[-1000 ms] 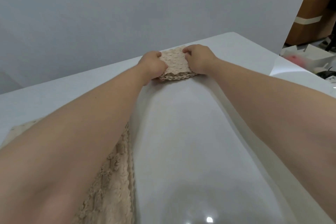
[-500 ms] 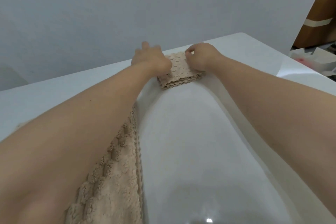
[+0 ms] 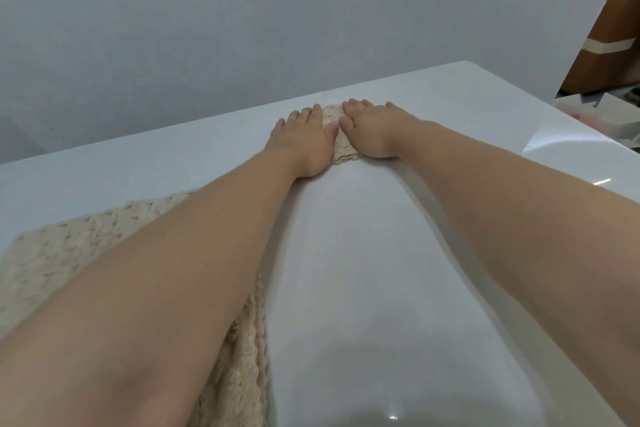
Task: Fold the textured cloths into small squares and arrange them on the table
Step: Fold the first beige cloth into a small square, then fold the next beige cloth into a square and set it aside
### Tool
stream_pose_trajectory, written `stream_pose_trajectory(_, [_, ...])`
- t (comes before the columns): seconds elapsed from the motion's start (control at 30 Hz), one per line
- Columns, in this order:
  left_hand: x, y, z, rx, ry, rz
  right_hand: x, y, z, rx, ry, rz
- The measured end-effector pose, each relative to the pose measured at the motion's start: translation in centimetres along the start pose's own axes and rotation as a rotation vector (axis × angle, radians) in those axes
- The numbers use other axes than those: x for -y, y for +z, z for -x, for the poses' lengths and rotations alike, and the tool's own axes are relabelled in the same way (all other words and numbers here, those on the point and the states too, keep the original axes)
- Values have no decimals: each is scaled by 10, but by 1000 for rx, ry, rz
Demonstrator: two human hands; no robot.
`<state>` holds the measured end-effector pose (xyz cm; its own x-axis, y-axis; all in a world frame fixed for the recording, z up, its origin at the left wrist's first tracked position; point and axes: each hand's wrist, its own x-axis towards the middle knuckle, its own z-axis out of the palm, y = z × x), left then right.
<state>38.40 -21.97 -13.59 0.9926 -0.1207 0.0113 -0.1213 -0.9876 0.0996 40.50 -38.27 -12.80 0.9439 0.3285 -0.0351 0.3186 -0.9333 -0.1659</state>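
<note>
A small folded beige textured cloth (image 3: 341,146) lies near the far edge of the white table (image 3: 381,270). My left hand (image 3: 304,139) lies flat on its left part with straight fingers. My right hand (image 3: 372,130) presses flat on its right part, fingers spread. Only a narrow strip of the folded cloth shows between the two hands. A larger beige textured cloth (image 3: 52,253) lies spread out at the near left, partly hidden under my left forearm.
A grey wall (image 3: 277,28) rises right behind the table's far edge. Cardboard boxes (image 3: 609,45) and a white container (image 3: 602,118) stand beyond the table's right end. Bare glossy tabletop stretches between my forearms.
Both hands have gone from curled fingers gripping the folded cloth's edges to lying flat on top of it. The view has tilted down, showing more of the spread cloth at the left.
</note>
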Motion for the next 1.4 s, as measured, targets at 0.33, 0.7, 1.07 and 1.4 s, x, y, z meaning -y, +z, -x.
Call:
stream_pose_trajectory(0.33, [0,-25,6,111,-82,302,6,-13,12,-25,52,-208])
stream_pose_trajectory(0.7, [13,-74,152,-106,-197,268,103,-24,134,-407,7,-486])
stream_pose_trajectory(1.07, [63,-75,347,-163,-324,342,210,-2,263,-380,-6,-759])
stream_pose_trajectory(1.4, [155,-63,406,-471,-548,312,200,24,261,-468,192,-943])
